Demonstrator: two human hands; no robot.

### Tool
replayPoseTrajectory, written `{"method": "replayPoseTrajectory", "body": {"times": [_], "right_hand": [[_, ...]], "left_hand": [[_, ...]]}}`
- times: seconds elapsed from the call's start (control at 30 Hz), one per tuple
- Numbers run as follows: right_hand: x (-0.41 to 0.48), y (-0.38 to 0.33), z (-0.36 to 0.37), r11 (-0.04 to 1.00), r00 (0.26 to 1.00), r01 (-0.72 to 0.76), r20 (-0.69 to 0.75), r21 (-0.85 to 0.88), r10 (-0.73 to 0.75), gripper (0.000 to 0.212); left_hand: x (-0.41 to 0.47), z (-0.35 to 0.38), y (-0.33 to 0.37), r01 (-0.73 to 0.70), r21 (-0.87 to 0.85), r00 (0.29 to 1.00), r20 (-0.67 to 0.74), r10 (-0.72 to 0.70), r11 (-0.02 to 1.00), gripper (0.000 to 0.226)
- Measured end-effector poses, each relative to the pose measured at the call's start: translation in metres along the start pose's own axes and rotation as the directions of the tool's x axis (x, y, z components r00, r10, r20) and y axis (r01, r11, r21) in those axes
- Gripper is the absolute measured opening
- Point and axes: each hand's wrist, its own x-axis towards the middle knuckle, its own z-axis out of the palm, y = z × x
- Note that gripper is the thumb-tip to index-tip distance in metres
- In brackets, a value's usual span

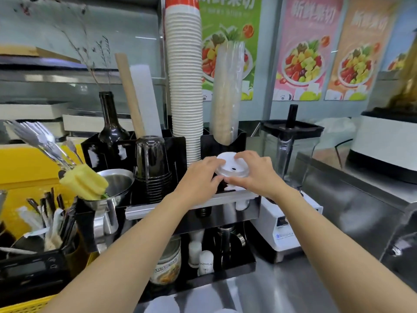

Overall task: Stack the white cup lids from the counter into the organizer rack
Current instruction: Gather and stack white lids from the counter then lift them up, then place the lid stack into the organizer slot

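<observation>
Both my arms reach out over the stainless steel counter [282, 288] to the black acrylic organizer rack [228, 141], where my two hands meet on a round white plastic cup lid [232, 168] with a small dark sip hole. My left hand [198, 177] takes the lid's left edge in its grip, thumb on top; my right hand [257, 175] grasps the right edge, fingers over the rim. The lid sits slightly tilted above the rack's front right compartment, where more white shows just beneath it, half hidden by my fingers.

Behind the lid rises a tall column of nested white paper cups [185, 86], red-banded at the top, and beside it on the right a clear plastic sleeve of stacked cups [228, 93] leans in the rack's rear right slot. Left of my hands stands a stack of upturned dark translucent plastic cups [153, 168]. Further left are a dark glass wine bottle [110, 123], a shiny metal funnel [117, 184] and a yellow sponge brush [83, 181].

To the right of the rack sits a clear blender jug with a black lid [291, 145] on a white base [286, 224]. More round white lids [162, 304] lie on the counter at the bottom edge, blurred.
</observation>
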Motion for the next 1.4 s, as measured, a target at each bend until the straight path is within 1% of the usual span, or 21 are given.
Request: {"method": "replayPoseTrajectory", "body": {"times": [0.1,0.2,0.3,0.33,0.4,0.43,0.47,0.53,0.6,0.67,0.77,0.83,0.9,1.0,1.07,1.13,1.2,1.3,1.4], "right_hand": [[0.014,0.020,0.003,0.996,0.994,-0.050,0.094,-0.079,0.057,0.063],[0.027,0.035,0.011,0.978,0.983,-0.024,0.173,-0.209,0.061,0.058],[0.038,0.043,0.020,0.956,0.964,-0.010,0.251,-0.294,0.087,0.045],[0.042,0.044,0.023,0.937,0.946,0.008,0.305,-0.349,0.106,0.036],[0.047,0.044,0.026,0.909,0.888,0.023,0.426,-0.416,0.173,0.022],[0.049,0.044,0.027,0.904,0.858,0.019,0.471,-0.427,0.204,0.024],[0.050,0.044,0.027,0.902,0.836,0.017,0.501,-0.431,0.224,0.031],[0.053,0.045,0.026,0.902,0.823,0.015,0.518,-0.433,0.235,0.041],[0.054,0.045,0.025,0.893,0.830,0.023,0.507,-0.449,0.233,0.039],[0.050,0.043,0.024,0.897,0.854,0.025,0.476,-0.441,0.210,0.030],[0.039,0.042,0.020,0.929,0.932,0.051,0.351,-0.367,0.087,0.021],[0.027,0.042,0.015,0.957,0.982,0.070,0.187,-0.282,-0.017,0.024],[0.009,0.039,0.010,0.980,0.996,0.091,-0.011,-0.179,-0.094,0.030],[-0.030,0.030,0.010,0.981,0.946,0.180,-0.261,-0.069,-0.192,0.031],[-0.061,0.024,0.020,0.977,0.911,0.210,-0.355,-0.035,-0.208,0.033],[-0.092,0.021,0.035,0.977,0.913,0.211,-0.358,0.005,-0.195,0.037],[-0.120,0.022,0.054,0.983,0.945,0.174,-0.290,0.061,-0.150,0.044],[-0.157,0.029,0.084,0.994,0.994,0.062,-0.097,0.091,-0.053,0.059],[-0.188,0.041,0.113,1.000,0.996,0.002,0.087,0.008,-0.002,0.071]], "left_hand": [[0.018,0.012,-0.006,-0.001,0.097,0.997,0.073,-0.006,0.995,0.033],[0.028,0.022,-0.015,-0.038,0.228,0.983,0.186,-0.005,0.973,0.030],[0.034,0.031,-0.023,-0.111,0.327,0.975,0.219,0.039,0.938,0.030],[0.035,0.033,-0.024,-0.136,0.346,0.972,0.230,0.057,0.928,0.030],[0.035,0.036,-0.027,-0.183,0.374,0.962,0.261,0.086,0.909,0.033],[0.034,0.036,-0.029,-0.200,0.383,0.957,0.275,0.096,0.902,0.035],[0.032,0.037,-0.031,-0.213,0.389,0.953,0.286,0.102,0.896,0.036],[0.031,0.039,-0.032,-0.235,0.399,0.944,0.312,0.110,0.886,0.039],[0.032,0.043,-0.030,-0.252,0.404,0.930,0.351,0.105,0.879,0.044],[0.032,0.048,-0.025,-0.268,0.420,0.918,0.383,0.099,0.867,0.053],[0.027,0.048,-0.021,-0.274,0.419,0.927,0.353,0.123,0.865,0.056],[0.019,0.044,-0.017,-0.263,0.408,0.949,0.272,0.159,0.874,0.052],[0.007,0.039,-0.011,-0.238,0.406,0.970,0.148,0.194,0.882,0.049],[-0.023,0.036,0.001,-0.182,0.348,0.975,-0.058,0.215,0.920,0.049],[-0.051,0.040,0.007,-0.182,0.294,0.953,-0.182,0.242,0.938,0.047],[-0.081,0.051,0.010,-0.200,0.248,0.940,-0.225,0.258,0.948,0.044],[-0.110,0.069,0.009,-0.185,0.205,0.957,-0.186,0.224,0.961,0.045],[-0.150,0.096,0.000,-0.097,0.162,0.991,-0.070,0.110,0.982,0.049],[-0.183,0.117,-0.012,-0.029,0.168,0.999,0.041,0.022,0.985,0.054]]}}
